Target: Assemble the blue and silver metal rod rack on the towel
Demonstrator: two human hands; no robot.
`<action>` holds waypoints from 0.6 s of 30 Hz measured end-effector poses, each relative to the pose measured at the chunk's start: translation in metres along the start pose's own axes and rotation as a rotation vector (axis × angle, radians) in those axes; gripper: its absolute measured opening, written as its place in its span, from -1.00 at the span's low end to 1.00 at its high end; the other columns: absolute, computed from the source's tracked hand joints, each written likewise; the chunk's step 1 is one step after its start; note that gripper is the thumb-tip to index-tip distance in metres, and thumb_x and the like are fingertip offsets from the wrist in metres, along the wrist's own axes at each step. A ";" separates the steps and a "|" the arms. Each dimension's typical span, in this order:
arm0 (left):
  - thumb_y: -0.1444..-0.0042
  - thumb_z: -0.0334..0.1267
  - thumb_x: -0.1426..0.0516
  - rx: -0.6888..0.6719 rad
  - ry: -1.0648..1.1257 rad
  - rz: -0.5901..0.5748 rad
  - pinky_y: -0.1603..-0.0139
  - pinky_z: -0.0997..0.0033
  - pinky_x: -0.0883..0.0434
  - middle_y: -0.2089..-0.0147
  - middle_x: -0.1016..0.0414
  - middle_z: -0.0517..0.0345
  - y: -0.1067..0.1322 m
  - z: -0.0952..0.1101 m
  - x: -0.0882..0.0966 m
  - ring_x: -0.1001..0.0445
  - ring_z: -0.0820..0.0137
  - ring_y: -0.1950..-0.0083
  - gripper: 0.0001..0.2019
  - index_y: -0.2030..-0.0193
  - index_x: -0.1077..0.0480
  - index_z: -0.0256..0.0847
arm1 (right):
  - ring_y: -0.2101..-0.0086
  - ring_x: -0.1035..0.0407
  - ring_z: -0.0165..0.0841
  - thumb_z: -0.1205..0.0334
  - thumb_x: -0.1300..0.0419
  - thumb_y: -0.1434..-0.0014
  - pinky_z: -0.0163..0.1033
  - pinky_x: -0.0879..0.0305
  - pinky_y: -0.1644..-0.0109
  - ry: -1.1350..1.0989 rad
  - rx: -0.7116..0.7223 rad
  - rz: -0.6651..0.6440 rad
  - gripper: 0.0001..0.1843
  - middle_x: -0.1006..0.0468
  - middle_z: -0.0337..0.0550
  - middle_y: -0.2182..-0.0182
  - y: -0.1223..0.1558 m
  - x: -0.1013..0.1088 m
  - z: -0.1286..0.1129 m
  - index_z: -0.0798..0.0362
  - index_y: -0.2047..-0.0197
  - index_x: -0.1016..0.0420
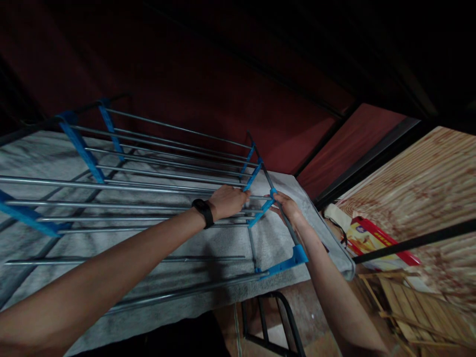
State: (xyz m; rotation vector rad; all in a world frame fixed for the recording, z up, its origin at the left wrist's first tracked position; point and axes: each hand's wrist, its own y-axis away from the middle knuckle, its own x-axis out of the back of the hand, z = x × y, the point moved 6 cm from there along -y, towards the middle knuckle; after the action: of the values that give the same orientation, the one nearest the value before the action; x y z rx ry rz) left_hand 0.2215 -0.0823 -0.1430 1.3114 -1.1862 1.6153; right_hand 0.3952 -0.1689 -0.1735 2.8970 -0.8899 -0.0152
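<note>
A rack of thin metal rods [167,131] and blue plastic brackets lies on a grey blanket-covered bed [226,270]. My left hand [227,200], with a black watch [203,212] on its wrist, is closed round a rod close to the right-end brackets. Its fingertips are partly hidden. At the rack's right end, my right hand [287,204] pinches a blue bracket [265,209] where it meets the dark side tube [287,223]. Nearer to me, another blue bracket [284,263] joins the same tube. One loose-looking rod [208,258] shows its free end between the brackets.
Dark red panels [223,114] rise behind the bed, with black metal bars across them. To the right are a red and yellow box [375,238] and a slatted wooden piece [424,302]. A black metal frame [284,312] stands on the floor below the bed's edge.
</note>
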 end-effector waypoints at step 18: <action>-0.29 -0.30 -0.02 -0.020 0.107 -0.022 0.26 0.22 -0.41 0.22 -0.56 -0.22 -0.003 0.002 0.001 -0.57 0.13 0.08 -0.77 0.07 -0.48 -0.29 | 0.10 -0.49 -0.02 -0.08 -0.32 0.06 0.16 -0.46 0.05 0.267 0.155 0.040 -0.59 -0.60 0.01 0.14 -0.029 0.027 0.027 -0.07 0.16 -0.56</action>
State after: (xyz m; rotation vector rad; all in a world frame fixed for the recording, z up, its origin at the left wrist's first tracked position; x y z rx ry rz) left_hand 0.2247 -0.0835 -0.1412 1.2060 -1.1168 1.6327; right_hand 0.4325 -0.1629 -0.2027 2.9219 -0.9357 0.4521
